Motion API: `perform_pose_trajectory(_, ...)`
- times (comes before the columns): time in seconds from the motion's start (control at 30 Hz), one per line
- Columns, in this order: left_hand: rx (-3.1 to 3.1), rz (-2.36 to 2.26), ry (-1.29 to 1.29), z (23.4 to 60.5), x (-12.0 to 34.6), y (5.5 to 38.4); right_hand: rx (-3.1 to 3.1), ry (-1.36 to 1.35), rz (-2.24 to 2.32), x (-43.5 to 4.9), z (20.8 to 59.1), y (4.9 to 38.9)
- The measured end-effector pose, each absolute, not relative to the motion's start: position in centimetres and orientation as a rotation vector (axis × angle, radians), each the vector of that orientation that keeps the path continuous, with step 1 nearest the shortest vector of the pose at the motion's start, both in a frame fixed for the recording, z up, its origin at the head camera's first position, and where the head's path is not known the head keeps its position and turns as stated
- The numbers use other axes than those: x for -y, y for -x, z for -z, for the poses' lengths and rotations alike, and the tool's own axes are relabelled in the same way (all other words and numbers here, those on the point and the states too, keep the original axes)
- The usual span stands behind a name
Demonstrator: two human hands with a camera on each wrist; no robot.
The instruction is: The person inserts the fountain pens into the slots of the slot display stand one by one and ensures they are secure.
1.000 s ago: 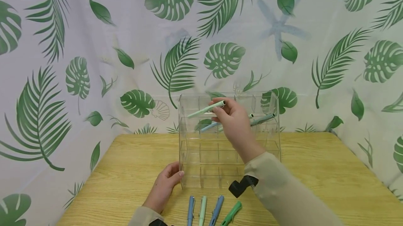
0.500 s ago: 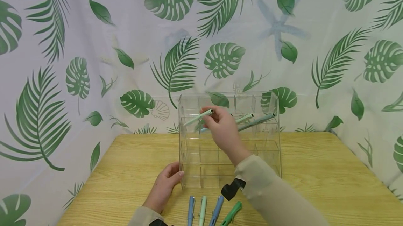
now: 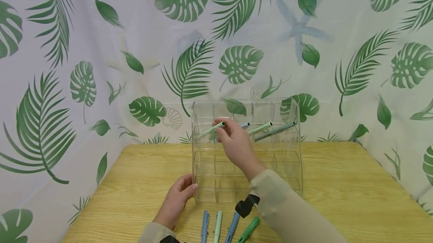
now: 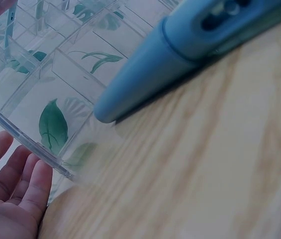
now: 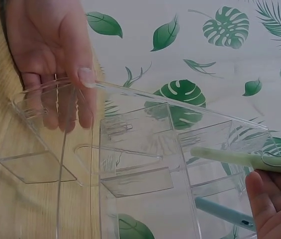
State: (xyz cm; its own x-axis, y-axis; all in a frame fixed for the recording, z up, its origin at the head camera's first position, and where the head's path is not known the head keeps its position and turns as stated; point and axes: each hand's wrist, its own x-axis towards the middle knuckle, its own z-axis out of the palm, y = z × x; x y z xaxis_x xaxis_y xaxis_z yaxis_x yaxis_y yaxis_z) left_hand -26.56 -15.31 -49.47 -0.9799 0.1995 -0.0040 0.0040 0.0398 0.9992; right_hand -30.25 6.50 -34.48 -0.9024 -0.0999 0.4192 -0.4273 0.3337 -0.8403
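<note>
A clear acrylic pen rack (image 3: 224, 176) with tiers of compartments stands upright on the table. My left hand (image 3: 177, 198) holds its left side panel near the bottom, thumb in front and fingers behind. My right hand (image 3: 235, 143) pinches a light green pen (image 5: 225, 157) near its upper end. That pen slants down to the left at the leftmost compartment of the second tier; whether it touches the rack I cannot tell. To its right in that tier rest a light blue pen (image 3: 246, 125), a pale green pen (image 3: 260, 127) and a grey-teal pen (image 3: 275, 131).
Before the rack lie a blue pen (image 3: 205, 224), a mint pen (image 3: 218, 224), a second blue pen (image 3: 232, 228) and a bright green pen (image 3: 248, 230). The wooden table (image 3: 341, 183) extends to both sides. A leaf-print cloth (image 3: 142, 40) hangs behind.
My right hand has moved left and down with the light green pen, bringing it to the leftmost compartment and uncovering the pens in the rack. The left hand stays on the side panel.
</note>
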Motion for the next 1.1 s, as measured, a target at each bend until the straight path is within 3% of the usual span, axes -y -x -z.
perform_pose_trajectory(0.43, -2.186, -2.076, -0.207, 49.8, 15.5, 26.6, 2.373, -0.481, -1.529, -5.9, 34.1, 30.2)
perform_pose_trajectory(1.1, -2.166, -2.079, -0.214, 49.5, 15.3, 26.6, 2.254, -0.533, -1.881, -6.9, 34.4, 29.1)
